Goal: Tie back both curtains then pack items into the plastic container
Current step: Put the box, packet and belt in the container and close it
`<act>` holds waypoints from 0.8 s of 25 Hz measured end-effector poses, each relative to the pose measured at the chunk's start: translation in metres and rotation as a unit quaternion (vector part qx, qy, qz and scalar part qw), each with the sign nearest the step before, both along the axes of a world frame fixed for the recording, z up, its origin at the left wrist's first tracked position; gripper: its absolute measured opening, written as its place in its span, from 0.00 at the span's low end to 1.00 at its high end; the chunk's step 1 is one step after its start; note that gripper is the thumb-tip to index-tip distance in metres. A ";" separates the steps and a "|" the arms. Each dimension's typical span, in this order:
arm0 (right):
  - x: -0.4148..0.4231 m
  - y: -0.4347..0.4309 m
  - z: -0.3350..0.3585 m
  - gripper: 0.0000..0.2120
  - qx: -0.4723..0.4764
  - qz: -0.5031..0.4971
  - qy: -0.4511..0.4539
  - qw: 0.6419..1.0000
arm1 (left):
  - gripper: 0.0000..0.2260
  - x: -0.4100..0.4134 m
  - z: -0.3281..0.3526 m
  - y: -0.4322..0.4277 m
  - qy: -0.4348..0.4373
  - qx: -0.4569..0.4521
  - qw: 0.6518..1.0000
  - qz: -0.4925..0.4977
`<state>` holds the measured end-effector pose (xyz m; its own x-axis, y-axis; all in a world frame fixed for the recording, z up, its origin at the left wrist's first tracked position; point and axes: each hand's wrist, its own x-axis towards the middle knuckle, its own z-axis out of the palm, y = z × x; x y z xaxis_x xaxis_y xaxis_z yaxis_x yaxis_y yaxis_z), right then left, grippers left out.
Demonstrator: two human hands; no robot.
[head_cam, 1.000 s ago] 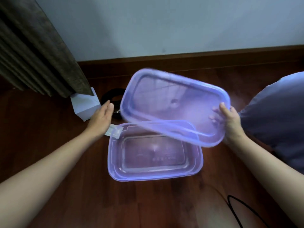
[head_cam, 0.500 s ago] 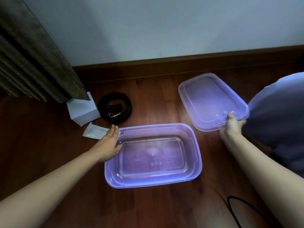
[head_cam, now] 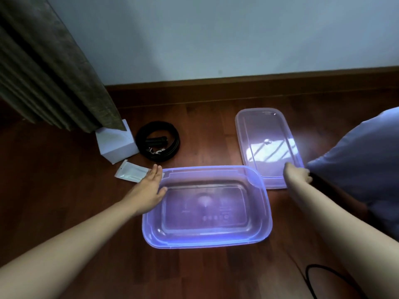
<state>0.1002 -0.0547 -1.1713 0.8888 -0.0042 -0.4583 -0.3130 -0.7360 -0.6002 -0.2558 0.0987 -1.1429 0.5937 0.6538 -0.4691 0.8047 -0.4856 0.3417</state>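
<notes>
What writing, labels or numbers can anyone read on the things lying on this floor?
None can be read.
Clear purple plastic container: moulded marks and a row of small round symbols on its base, too blurred to read.
Small white packet: no legible print.
White cardboard box: blank on the faces shown.

Purple plastic on red-brown wood
Translucent purple container and lid; white box, black belt, olive-brown curtain.

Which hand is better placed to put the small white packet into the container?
Left. The left hand lies beside the packet and container; the right hand is at the lid.
</notes>
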 end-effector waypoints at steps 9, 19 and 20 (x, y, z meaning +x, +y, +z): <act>-0.073 -0.028 -0.010 0.34 -0.017 0.525 -0.122 0.842 | 0.29 -0.007 0.005 0.042 -0.025 0.129 0.989 0.065; -0.082 -0.030 -0.019 0.37 -0.001 0.481 -0.152 0.863 | 0.35 -0.036 -0.009 0.100 0.188 0.169 0.961 0.114; -0.082 -0.030 -0.018 0.37 0.002 0.481 -0.155 0.863 | 0.34 -0.036 -0.009 0.099 0.202 0.181 0.956 0.108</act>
